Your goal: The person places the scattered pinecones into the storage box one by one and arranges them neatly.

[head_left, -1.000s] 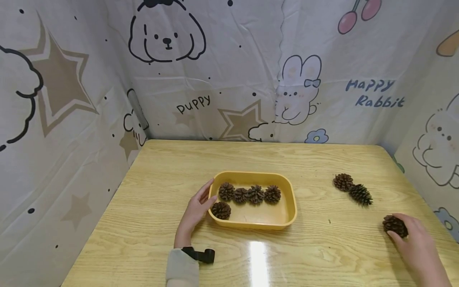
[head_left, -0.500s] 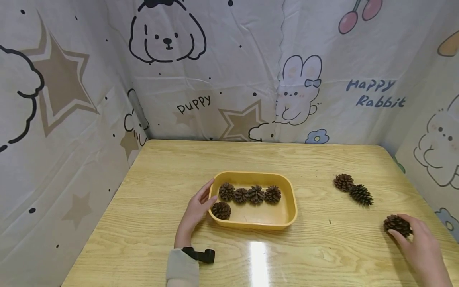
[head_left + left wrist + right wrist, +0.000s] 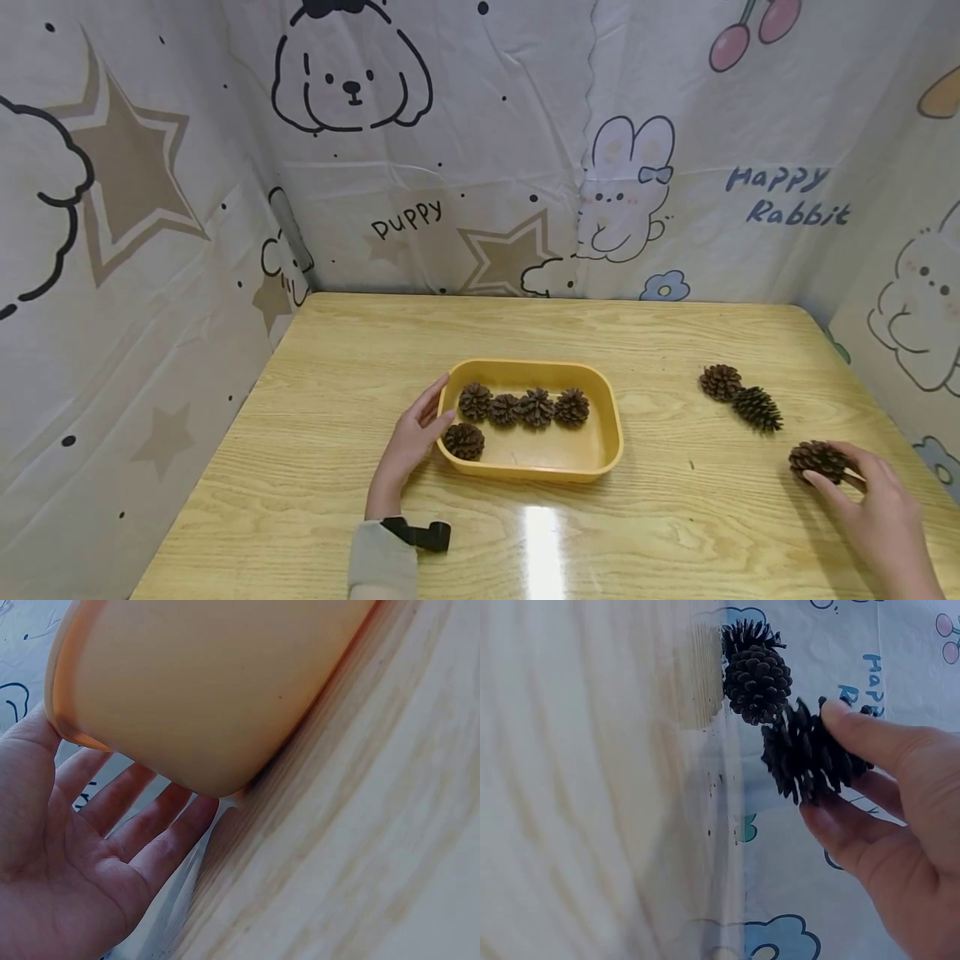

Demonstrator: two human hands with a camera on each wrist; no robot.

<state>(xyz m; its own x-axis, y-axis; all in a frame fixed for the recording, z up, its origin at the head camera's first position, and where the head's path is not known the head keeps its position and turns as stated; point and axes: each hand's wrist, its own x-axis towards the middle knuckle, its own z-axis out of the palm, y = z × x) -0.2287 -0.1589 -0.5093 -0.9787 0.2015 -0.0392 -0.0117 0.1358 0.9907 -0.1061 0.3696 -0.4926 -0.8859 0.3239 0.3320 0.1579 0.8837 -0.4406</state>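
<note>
My right hand [image 3: 881,508] pinches a brown pine cone [image 3: 816,462] between thumb and fingers at the table's right side; in the right wrist view this pine cone [image 3: 810,754] is off the wood. At the left end of a yellow plastic tray [image 3: 540,472], my left hand [image 3: 411,437] grips the rim, thumb over the edge and fingers along the outer wall [image 3: 202,697]. Inside the tray, several pine cones stand in a row along the back, such as one pine cone [image 3: 536,408], and another pine cone [image 3: 464,441] sits in the front left corner.
Two more pine cones touch each other at the right: a rounder pine cone [image 3: 721,382] and a longer, darker pine cone [image 3: 757,409]. Printed cloth [image 3: 487,167] walls the wooden table [image 3: 360,333] at the back and sides. Tiny dark bits [image 3: 691,464] lie on the wood.
My right hand has lifted the pine cone from the table and shifted it slightly away from me and to the left. My left hand and the tray have stayed put.
</note>
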